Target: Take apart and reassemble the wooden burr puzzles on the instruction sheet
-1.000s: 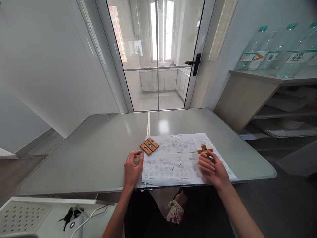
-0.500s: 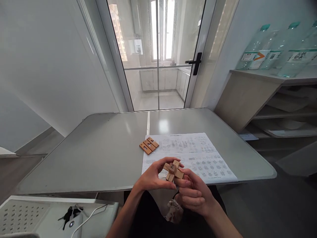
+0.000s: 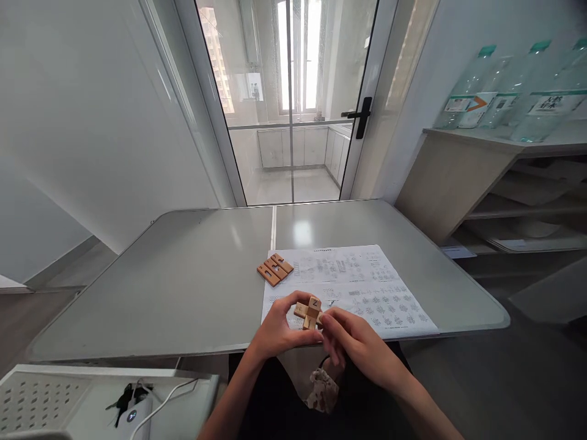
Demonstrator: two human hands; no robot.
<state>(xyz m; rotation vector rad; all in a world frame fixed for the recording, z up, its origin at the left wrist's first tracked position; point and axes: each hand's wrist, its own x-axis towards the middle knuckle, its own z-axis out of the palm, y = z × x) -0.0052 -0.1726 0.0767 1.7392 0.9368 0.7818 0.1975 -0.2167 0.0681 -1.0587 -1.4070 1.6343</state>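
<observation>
A small wooden burr puzzle (image 3: 310,314), made of crossed pieces with a dark letter on its top one, is held just above the table's front edge. My left hand (image 3: 279,324) wraps round its left side, thumb in front and fingers behind. From the right, my right hand (image 3: 355,342) pinches the puzzle's right end between thumb and finger. Beyond my hands, several flat wooden pieces with cut-outs (image 3: 275,269) lie side by side on the corner of a printed instruction sheet (image 3: 389,287).
The grey table (image 3: 183,281) reaches to a glass door (image 3: 316,159). At lower left, a white tray (image 3: 68,391) holds keys (image 3: 123,400) and a white device with a cable (image 3: 137,421). Plastic bottles (image 3: 468,91) stand on a shelf (image 3: 495,143) at right. A patterned cloth bundle (image 3: 322,391) is below my hands.
The puzzle has shifted slightly left and turned in my left hand. My right hand has changed from curled fingers beneath it to a pinch on its right end.
</observation>
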